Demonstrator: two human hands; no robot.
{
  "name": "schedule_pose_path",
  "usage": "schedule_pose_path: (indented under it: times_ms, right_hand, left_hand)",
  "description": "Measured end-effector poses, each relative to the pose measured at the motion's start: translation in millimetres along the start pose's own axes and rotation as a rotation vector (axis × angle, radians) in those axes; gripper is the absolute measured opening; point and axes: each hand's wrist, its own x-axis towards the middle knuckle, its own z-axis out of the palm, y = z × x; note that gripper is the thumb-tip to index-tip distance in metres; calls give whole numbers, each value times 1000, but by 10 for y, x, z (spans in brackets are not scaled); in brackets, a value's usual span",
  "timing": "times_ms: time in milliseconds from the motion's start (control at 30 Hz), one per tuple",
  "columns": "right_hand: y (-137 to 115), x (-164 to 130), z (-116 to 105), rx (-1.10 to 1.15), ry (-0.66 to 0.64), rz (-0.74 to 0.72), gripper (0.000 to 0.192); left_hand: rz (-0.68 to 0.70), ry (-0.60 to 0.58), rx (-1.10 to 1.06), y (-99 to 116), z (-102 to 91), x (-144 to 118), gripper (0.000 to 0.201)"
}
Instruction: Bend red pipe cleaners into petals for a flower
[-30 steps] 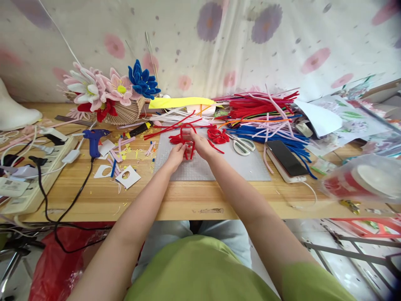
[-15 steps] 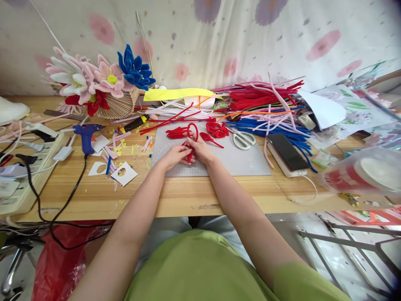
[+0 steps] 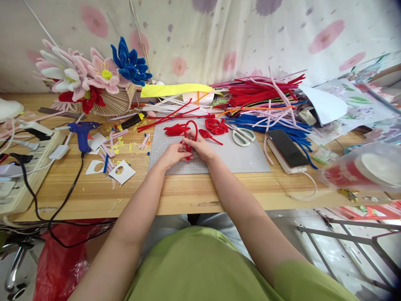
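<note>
Both my hands meet over the grey cutting mat (image 3: 238, 161) and pinch one red pipe cleaner (image 3: 189, 130) bent into a loop that stands up above my fingers. My left hand (image 3: 173, 153) grips its lower ends from the left. My right hand (image 3: 200, 147) holds the stem from the right. Behind the loop lie finished red petal loops (image 3: 216, 125) and more bent red pieces (image 3: 173, 130) on the mat.
White-handled scissors (image 3: 243, 136) and a phone (image 3: 285, 151) lie right of my hands. A heap of coloured pipe cleaners (image 3: 266, 104) fills the back. A blue glue gun (image 3: 82, 133), paper scraps, a power strip (image 3: 21, 167) and a flower basket (image 3: 94, 83) stand left.
My hands have drawn a little nearer to me on the mat and closed together on the red loop. The camera has tilted slightly, shifting the scene up.
</note>
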Motion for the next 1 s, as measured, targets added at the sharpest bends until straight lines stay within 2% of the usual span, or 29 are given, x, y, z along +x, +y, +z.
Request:
schedule_pose_path:
  times_ms: [100, 200, 300, 467, 700, 833, 1000]
  right_hand:
    - [-92, -49, -80, 109, -103, 122, 40]
    - [-131, -70, -129, 160, -134, 136, 41]
    - [-107, -55, -124, 149, -105, 98, 36]
    - [-49, -15, -100, 124, -22, 63, 28]
    - [-10, 4, -86, 154, 60, 49, 24]
    - [-39, 32, -13, 196, 83, 71, 25]
    - [-262, 210, 18, 283, 57, 113, 27]
  left_hand:
    - [16, 2, -31, 4, -25, -24, 27]
    - [36, 2, -43, 1, -63, -34, 31]
    - [74, 87, 6, -39, -83, -18, 30]
    - [221, 227, 181, -127, -59, -7, 16]
    - [178, 191, 44, -121, -80, 3, 27]
    - [130, 235, 23, -22, -72, 2, 24]
    - [51, 180, -81, 298, -65, -40, 24]
